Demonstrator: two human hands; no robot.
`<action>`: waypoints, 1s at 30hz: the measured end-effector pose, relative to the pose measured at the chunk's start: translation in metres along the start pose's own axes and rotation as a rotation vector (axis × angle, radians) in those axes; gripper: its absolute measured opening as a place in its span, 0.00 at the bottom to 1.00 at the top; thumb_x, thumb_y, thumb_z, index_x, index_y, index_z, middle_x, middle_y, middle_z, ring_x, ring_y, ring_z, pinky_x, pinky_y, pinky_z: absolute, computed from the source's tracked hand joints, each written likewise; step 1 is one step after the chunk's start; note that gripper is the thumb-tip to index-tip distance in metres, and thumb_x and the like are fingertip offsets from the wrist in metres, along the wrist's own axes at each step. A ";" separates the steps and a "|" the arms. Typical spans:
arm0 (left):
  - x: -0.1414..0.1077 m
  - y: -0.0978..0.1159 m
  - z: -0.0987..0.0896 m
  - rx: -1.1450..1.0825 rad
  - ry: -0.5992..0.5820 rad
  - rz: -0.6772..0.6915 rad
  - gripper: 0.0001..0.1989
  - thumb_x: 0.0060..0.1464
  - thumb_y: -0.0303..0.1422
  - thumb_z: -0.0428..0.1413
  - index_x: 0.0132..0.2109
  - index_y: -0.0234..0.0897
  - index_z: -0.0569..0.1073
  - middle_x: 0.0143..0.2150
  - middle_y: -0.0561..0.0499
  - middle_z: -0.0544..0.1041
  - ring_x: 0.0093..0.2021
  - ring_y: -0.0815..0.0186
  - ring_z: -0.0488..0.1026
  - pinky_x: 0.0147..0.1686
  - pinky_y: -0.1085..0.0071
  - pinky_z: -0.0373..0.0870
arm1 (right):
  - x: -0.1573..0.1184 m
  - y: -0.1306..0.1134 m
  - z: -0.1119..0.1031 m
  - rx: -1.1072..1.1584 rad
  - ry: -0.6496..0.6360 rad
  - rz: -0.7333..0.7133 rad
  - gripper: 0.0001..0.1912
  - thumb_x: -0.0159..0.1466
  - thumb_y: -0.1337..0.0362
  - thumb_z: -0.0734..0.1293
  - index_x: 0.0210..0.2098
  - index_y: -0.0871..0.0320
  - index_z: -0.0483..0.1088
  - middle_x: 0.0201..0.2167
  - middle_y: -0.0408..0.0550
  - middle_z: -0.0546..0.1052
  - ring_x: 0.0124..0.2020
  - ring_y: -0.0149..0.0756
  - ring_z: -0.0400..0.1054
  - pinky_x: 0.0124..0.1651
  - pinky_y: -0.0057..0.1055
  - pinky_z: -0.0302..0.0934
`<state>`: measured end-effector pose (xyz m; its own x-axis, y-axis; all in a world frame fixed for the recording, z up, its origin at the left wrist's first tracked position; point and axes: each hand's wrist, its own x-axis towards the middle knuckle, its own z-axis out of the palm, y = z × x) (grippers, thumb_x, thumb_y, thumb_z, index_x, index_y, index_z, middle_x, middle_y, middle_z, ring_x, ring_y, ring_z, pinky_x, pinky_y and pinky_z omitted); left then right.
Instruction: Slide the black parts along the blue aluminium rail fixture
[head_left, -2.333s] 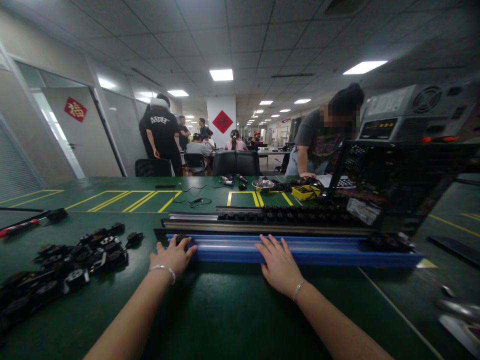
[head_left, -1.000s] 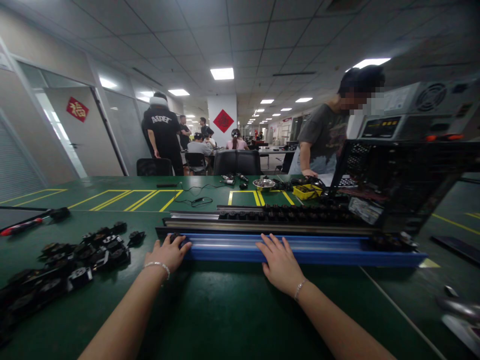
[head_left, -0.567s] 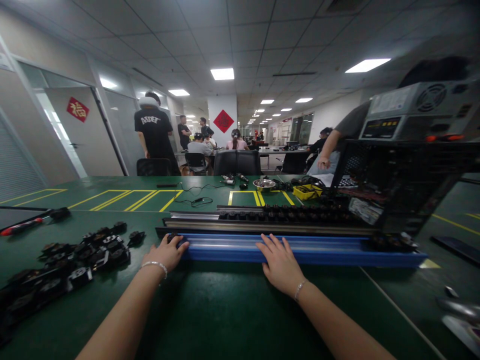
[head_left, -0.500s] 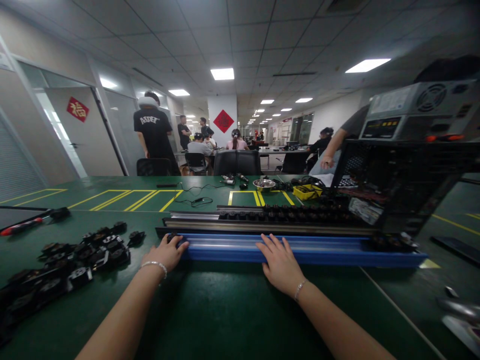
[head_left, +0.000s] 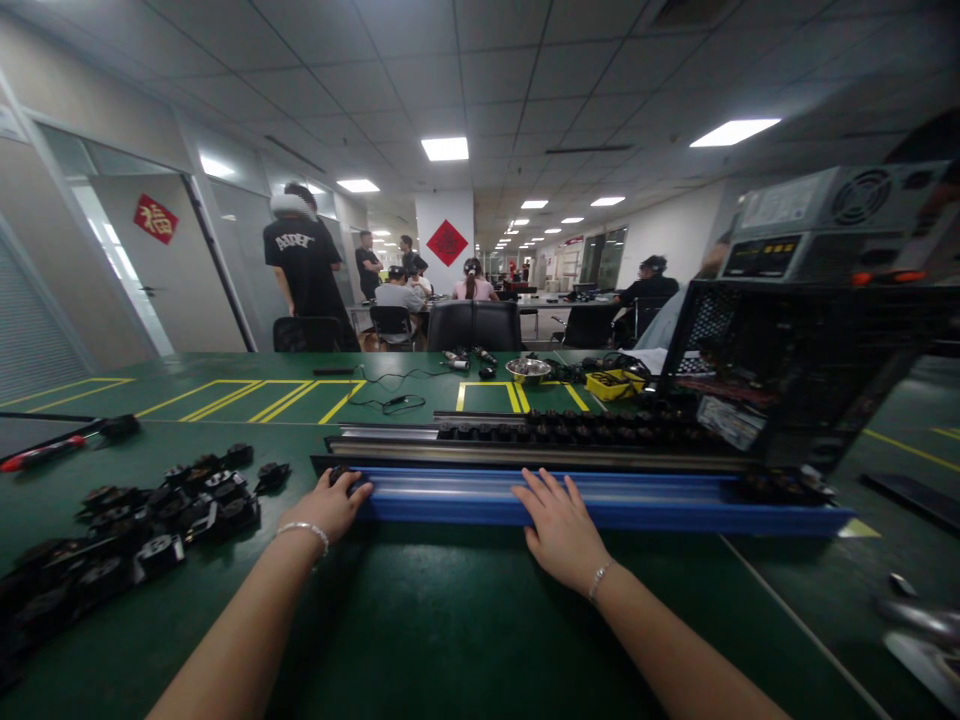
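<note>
A long blue rail with a shiny channel lies crosswise on the green table. At its left end, my left hand has its fingers closed on a small black module, mostly hidden by the fingers. Fingers spread, my right hand rests on the front edge of the rail near its middle. Several black modules sit in the channel at the right end. To the left of my left hand is a loose pile of similar black modules.
Behind the blue rail lie more rails, one carrying a row of black modules. An open computer case stands at the right, near a yellow tray and metal bowl. A red-handled tool lies far left. People are in the background.
My left hand has shifted slightly left with the black module; my right hand stays put. The other person's arm by the computer case has drawn back mostly out of sight.
</note>
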<state>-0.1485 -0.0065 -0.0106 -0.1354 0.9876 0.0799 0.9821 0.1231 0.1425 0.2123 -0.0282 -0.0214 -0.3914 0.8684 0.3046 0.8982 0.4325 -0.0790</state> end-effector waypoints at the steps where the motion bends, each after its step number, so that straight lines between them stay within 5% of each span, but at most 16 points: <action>1: 0.000 0.000 -0.001 -0.002 -0.032 0.000 0.27 0.52 0.49 0.37 0.51 0.46 0.70 0.59 0.47 0.65 0.62 0.52 0.55 0.53 0.54 0.58 | 0.000 0.000 0.000 -0.001 -0.001 0.000 0.27 0.55 0.68 0.59 0.56 0.52 0.60 0.63 0.47 0.54 0.63 0.45 0.42 0.61 0.49 0.32; 30: -0.001 -0.005 -0.006 -0.008 -0.039 -0.036 0.27 0.51 0.48 0.39 0.52 0.46 0.68 0.58 0.47 0.65 0.61 0.50 0.55 0.54 0.51 0.56 | 0.000 0.000 0.001 -0.010 -0.003 -0.001 0.27 0.55 0.67 0.58 0.56 0.52 0.60 0.63 0.46 0.54 0.63 0.44 0.42 0.61 0.48 0.31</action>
<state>-0.1538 -0.0090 -0.0052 -0.1655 0.9856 0.0359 0.9755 0.1582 0.1526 0.2124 -0.0281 -0.0223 -0.3924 0.8688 0.3021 0.9000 0.4305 -0.0690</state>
